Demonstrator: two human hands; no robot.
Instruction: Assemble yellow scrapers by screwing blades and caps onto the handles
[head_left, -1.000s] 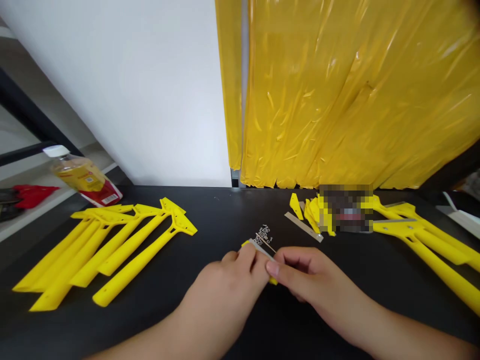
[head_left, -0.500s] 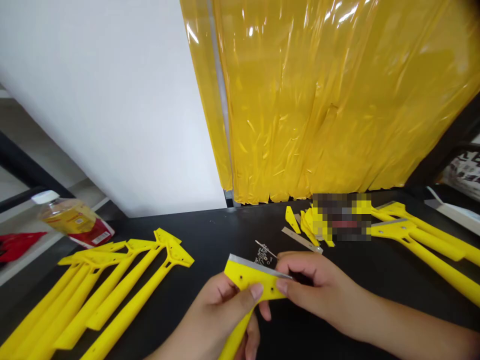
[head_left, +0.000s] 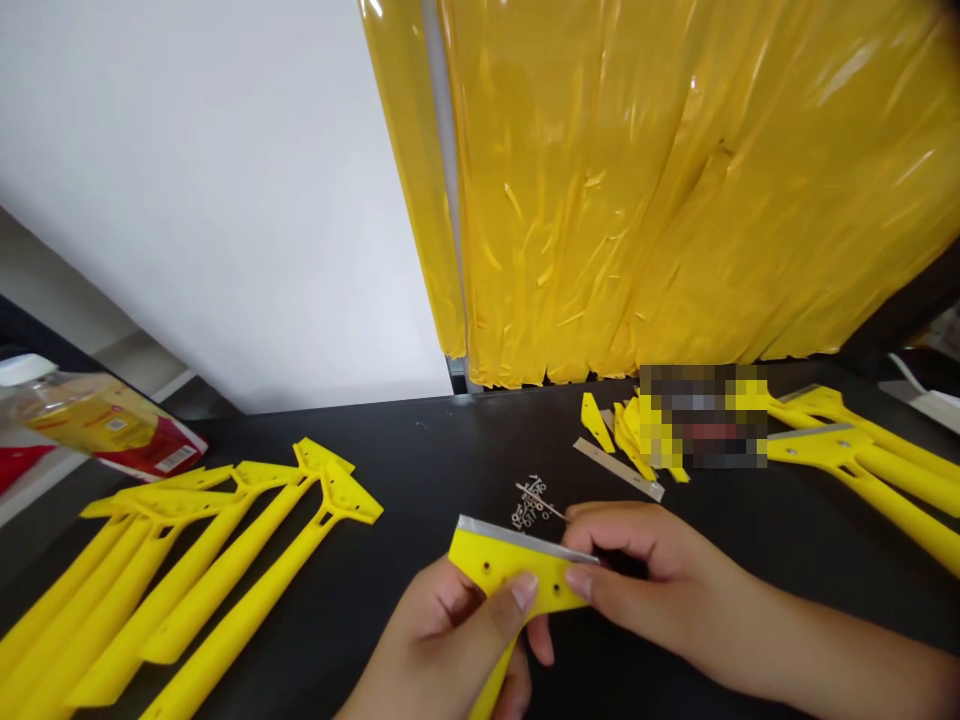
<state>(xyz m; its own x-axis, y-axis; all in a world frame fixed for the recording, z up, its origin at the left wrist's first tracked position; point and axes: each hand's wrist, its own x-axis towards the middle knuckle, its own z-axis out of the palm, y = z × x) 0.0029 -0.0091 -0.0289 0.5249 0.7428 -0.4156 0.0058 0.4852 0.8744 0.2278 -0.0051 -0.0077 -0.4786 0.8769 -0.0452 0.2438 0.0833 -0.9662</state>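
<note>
In the lower middle of the head view I hold a yellow scraper (head_left: 517, 558) with a grey metal blade along its top edge and two holes in its head. My left hand (head_left: 450, 640) is closed round the neck, its thumb pressed on the face. The fingers of my right hand (head_left: 652, 560) pinch the head's right end. A thin metal rod (head_left: 541, 500) juts out from behind that hand over a small pile of screws and nuts (head_left: 527, 515) on the black table (head_left: 420, 470). How the rod is held is hidden.
Several yellow scraper handles (head_left: 262, 585) lie at left beside a tilted bottle (head_left: 112, 425). At right rest scrapers with blades (head_left: 889, 480). Small yellow plates (head_left: 598, 422) and a blade strip (head_left: 619, 472) lie behind my right hand, near a pixelated patch. A yellow plastic curtain (head_left: 570, 200) hangs behind.
The view has shifted slightly, with the left-hand things further left and the right-hand ones further right. Both hands keep their grip on the scraper, which appears slightly lower and to the right.
</note>
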